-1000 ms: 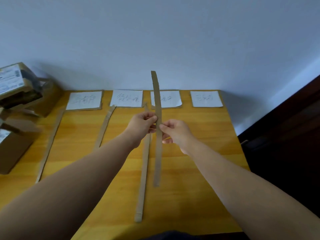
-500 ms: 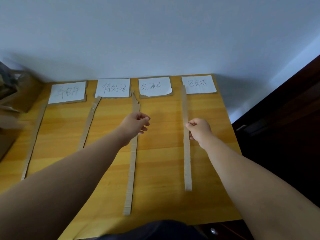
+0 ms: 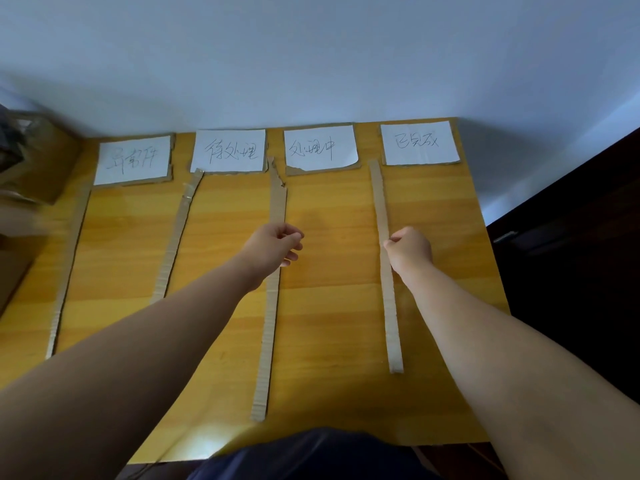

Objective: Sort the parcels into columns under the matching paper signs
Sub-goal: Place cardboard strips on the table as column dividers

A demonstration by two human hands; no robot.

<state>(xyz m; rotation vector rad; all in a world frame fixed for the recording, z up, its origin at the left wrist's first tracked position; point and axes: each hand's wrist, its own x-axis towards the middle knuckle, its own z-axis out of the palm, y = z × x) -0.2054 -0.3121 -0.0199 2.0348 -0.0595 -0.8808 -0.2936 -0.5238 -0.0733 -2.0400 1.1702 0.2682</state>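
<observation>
My right hand [image 3: 410, 249] pinches the rightmost cardboard strip [image 3: 383, 209], which lies just left of my knuckles; its long axis runs from the table's [image 3: 329, 209] near edge to the far edge, ending beside the last paper sign [image 3: 419, 143]; my left hand [image 3: 273, 245] hangs loosely curled over the middle strip [image 3: 277, 202], contact unclear; the parcels [image 3: 31, 161] sit blurred at the far left corner, nearer my left; a second ago both hands held this strip upright.

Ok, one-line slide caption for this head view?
Right hand pinches the rightmost cardboard strip on the wooden table, below four paper signs; left hand curled nearby.
</observation>
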